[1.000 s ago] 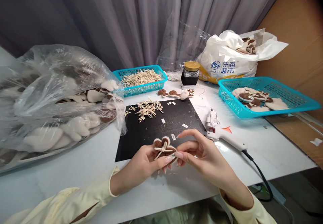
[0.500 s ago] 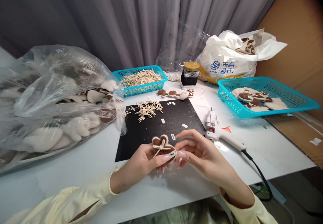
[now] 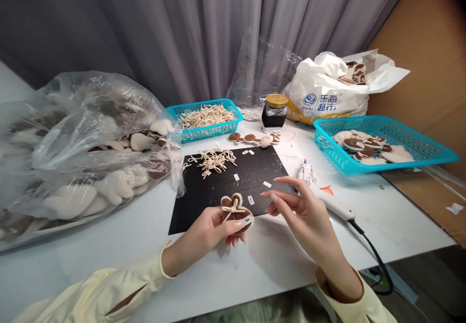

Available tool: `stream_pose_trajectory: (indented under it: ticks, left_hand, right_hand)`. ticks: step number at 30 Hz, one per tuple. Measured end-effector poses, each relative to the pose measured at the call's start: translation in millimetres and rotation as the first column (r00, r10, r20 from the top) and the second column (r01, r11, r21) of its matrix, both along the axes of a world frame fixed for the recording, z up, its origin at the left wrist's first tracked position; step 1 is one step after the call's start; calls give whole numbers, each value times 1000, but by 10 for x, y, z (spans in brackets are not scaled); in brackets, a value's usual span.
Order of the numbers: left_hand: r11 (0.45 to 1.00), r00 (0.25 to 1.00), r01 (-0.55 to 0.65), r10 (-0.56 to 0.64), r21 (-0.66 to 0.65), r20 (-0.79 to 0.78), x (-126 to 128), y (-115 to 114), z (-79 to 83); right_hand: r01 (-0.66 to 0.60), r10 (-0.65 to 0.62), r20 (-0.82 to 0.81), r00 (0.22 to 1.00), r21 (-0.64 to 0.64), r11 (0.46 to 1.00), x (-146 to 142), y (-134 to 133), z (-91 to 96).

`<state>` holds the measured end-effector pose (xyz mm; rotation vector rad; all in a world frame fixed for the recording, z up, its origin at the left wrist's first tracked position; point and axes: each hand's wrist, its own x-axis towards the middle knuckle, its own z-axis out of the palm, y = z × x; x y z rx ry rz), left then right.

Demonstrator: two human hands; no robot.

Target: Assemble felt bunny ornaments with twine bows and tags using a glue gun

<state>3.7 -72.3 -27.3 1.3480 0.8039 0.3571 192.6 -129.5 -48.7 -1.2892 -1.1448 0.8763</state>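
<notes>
My left hand (image 3: 209, 230) grips a small brown plush bunny head (image 3: 232, 204) with white fuzzy edging, two rounded ears, a cream cord bow and a white label. The thumb presses near the label and the fingers curl underneath. My right hand (image 3: 304, 209), apart from the plush, is raised to its right with fingers spread and nothing visible in them. Behind that hand lies a white hot glue gun (image 3: 337, 205), partly hidden. On the black mat (image 3: 207, 204) are a heap of cream cord bows (image 3: 217, 160) and several small white labels (image 3: 267, 184).
A clear plastic bag (image 3: 91, 133) of plush pieces fills the left side. At the back stand a blue basket of bows (image 3: 214, 131), a gold-lidded jar (image 3: 275, 111) and a white shopping bag (image 3: 327, 87). Another blue basket (image 3: 342, 165) holds plush pieces at right; the glue gun's cord (image 3: 378, 257) drops off the edge.
My right hand has moved away from the plush, rightward and slightly up, now covering part of the glue gun. My left hand keeps its hold. The camera view has shifted slightly.
</notes>
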Motion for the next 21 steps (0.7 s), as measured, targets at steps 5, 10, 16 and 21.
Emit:
stream_pose_trajectory:
  ticks: [5,10,16,21]
  left_hand:
    - [1000,1000,16,-16,18,12,-13,30,-27]
    - [1000,1000,15,-15,24,-2,-21,39,-58]
    - [1000,1000,-4,4,25,1,-23,25,-59]
    - [997,999,33,-34,72,12,-31,17,-80]
  right_hand:
    - [-113,108,-79,991,-62,992,-26,-4,40]
    - [-242,236,-102,966,-52,969,-13,18,57]
    - [-482,481,-48,875,-159,862,8,4,73]
    - [-532,552,18,834,-238,813,-27,-24,77]
